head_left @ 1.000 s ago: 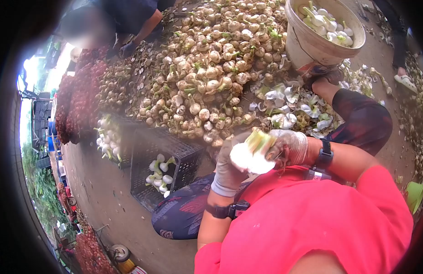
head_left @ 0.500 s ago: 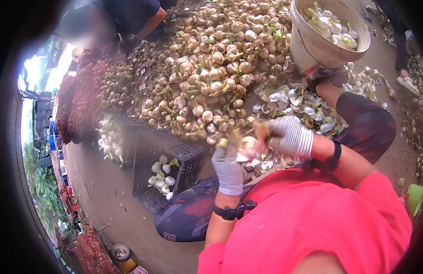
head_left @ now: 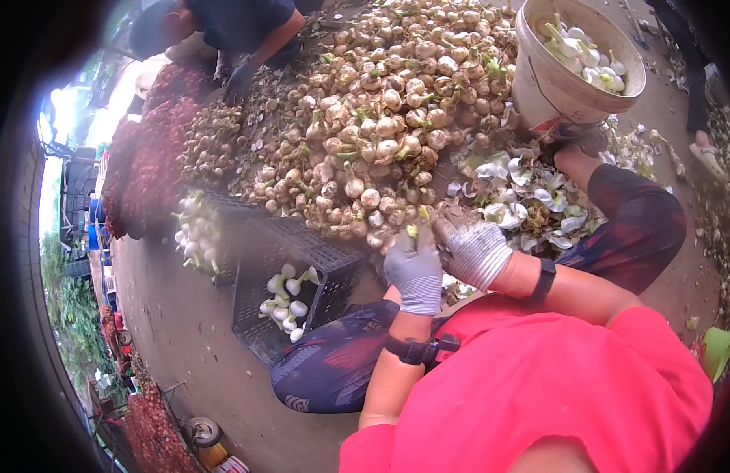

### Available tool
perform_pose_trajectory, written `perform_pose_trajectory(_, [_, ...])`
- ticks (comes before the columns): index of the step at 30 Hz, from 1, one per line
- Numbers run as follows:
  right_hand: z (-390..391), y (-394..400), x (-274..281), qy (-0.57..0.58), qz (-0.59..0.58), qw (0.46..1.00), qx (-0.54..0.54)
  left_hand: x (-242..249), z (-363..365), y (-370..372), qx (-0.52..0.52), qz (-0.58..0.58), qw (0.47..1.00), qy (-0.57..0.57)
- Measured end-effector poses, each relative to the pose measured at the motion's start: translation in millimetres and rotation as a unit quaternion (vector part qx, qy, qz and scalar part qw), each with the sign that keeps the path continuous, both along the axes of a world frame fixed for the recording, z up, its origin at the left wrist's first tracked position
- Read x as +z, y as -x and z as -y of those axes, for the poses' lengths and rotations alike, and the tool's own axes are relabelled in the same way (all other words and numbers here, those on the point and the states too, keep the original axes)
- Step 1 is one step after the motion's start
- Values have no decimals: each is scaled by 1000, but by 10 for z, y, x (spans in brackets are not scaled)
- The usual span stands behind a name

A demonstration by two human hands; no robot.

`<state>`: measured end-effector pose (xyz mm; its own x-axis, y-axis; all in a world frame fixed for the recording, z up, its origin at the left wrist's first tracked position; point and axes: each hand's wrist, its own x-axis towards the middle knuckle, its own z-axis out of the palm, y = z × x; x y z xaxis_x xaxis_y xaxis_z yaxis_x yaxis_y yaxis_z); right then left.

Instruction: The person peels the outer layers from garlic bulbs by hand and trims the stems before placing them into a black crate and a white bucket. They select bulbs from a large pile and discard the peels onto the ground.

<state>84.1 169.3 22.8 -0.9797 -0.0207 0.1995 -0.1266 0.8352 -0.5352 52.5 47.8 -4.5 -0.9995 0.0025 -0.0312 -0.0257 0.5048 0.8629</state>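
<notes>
My left hand (head_left: 415, 272), in a pale glove, is closed around a garlic bulb whose green stem end (head_left: 412, 231) pokes out at the fingertips. Right beside it my gloved right hand (head_left: 473, 246) has bent fingers against the same spot; the bulb itself is mostly hidden between the hands. Both hands are at the front edge of a large heap of unpeeled garlic (head_left: 381, 126). Loose white peelings (head_left: 530, 189) lie to the right of them. To the left, a black crate (head_left: 333, 276) holds several clean white bulbs (head_left: 288, 299).
A white bucket (head_left: 530, 79) with peeled garlic stands at upper right. Another crate with white bulbs (head_left: 198, 236) is at left, near red net sacks (head_left: 144, 165). A co-worker (head_left: 243, 31) bends over the heap at upper left. Another person's leg (head_left: 690, 71) shows at far right.
My right hand, earlier apart and blurred with peel near it, has moved left and closed in against my left hand. The view has shifted slightly. The co-worker's hand has come into clearer view.
</notes>
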Motion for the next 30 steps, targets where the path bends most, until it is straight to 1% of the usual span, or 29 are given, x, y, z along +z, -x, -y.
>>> perform_pose_trajectory(1, [-2, 9, -77, -3, -2, 1000, 2, 84, -47, 2, -22, -46, 998, 31])
perform_pose_trajectory(2, [-12, 18, -223, 16, 20, 1000, 2, 205, -84, -22, 4, 112, 993, -39])
perform_pose_trajectory(3, [-17, 50, -228, 36, 42, 998, 3, 175, -77, -29, 6, 111, 993, -42])
perform_pose_trajectory(4, [-60, 62, -208, 82, 92, 992, -6, 121, -52, -40, -35, 26, 998, 48])
perform_pose_trajectory(5, [-80, 72, -198, 82, 91, 992, -5, 92, -31, -40, -75, -59, 986, 139])
perform_pose_trajectory(6, [-111, 60, -200, 104, 70, 992, 1, 104, -18, -30, -91, -88, 977, 173])
perform_pose_trajectory(7, [-135, 46, -210, 126, 51, 991, 7, 126, 6, -27, -91, -86, 977, 173])
perform_pose_trajectory(8, [-154, 41, -225, 196, 98, 976, -17, 160, 34, -27, -136, -133, 964, 188])
perform_pose_trajectory(9, [-209, 58, -244, 269, 161, 949, -26, 220, 67, -26, -181, -179, 946, 201])
perform_pose_trajectory(10, [-253, 90, -211, 336, 221, 914, -43, 328, 131, -11, -224, -173, 946, 156])
perform_pose_trajectory(11, [-330, 94, -134, 375, 320, 866, -82, 371, 216, -9, -265, -189, 941, 89])
perform_pose_trajectory(12, [-448, 97, -43, 289, 294, 911, 8, 513, 250, -29, -314, -183, 929, 64])
perform_pose_trajectory(13, [-484, 104, 21, 405, 415, 814, 23, 642, 264, -59, -361, -177, 915, 36])
perform_pose_trajectory(14, [-443, 110, -18, 350, 381, 852, 79, 659, 279, -85, -403, -155, 900, -53])
perform_pose_trajectory(15, [-397, 145, -49, 292, 341, 883, 137, 739, 264, -115, -405, -152, 900, -55])
perform_pose_trajectory(16, [-340, 165, -40, 262, 373, 870, 188, 859, 251, -137, -342, -36, 919, -193])
perform_pose_trajectory(17, [-281, 102, -107, 318, 304, 858, 266, 924, 246, -130, -266, 80, 905, -323])
perform_pose_trajectory(18, [-329, 7, -33, 341, 306, 829, 321, 793, 294, -65, -195, 60, 896, -395])
perform_pose_trajectory(19, [-433, -36, 163, 351, 331, 791, 375, 624, 416, 40, -162, 104, 800, -568])
perform_pose_trajectory(20, [-577, -76, 411, 364, 357, 752, 418, 521, 513, 112, -160, 95, 805, -564])
perform_pose_trajectory(21, [-733, -114, 621, 388, 378, 712, 446, 444, 609, 189, -82, 152, 703, -690])
perform_pose_trajectory(22, [-914, -135, 791, 421, 387, 699, 429, 339, 726, 264, -53, 190, 639, -744])
perform_pose_trajectory(23, [-1057, -177, 845, 448, 371, 743, 330, 232, 842, 340, -19, 224, 568, -792])
perform_pose_trajectory(25, [-1282, -258, 886, 486, 324, 804, 113, 135, 849, 337, 10, 225, 546, -807])
perform_pose_trajectory(26, [-1279, -133, 741, 265, 290, 914, 104, 401, 670, 330, 144, 242, 630, -724])
perform_pose_trajectory(27, [-1276, -5, 594, 26, 257, 963, 78, 290, 683, 306, 106, 253, 623, -733])
perform_pose_trajectory(28, [-1112, 55, 490, -259, 259, 930, 18, 274, 622, 267, 143, 250, 647, -706])
perform_pose_trajectory(29, [-977, 96, 502, -155, 298, 940, 52, 265, 564, 249, 180, 246, 669, -678])
perform_pose_trajectory(30, [-820, 126, 479, 120, 295, 945, 81, 267, 567, 226, 148, 253, 667, -685])
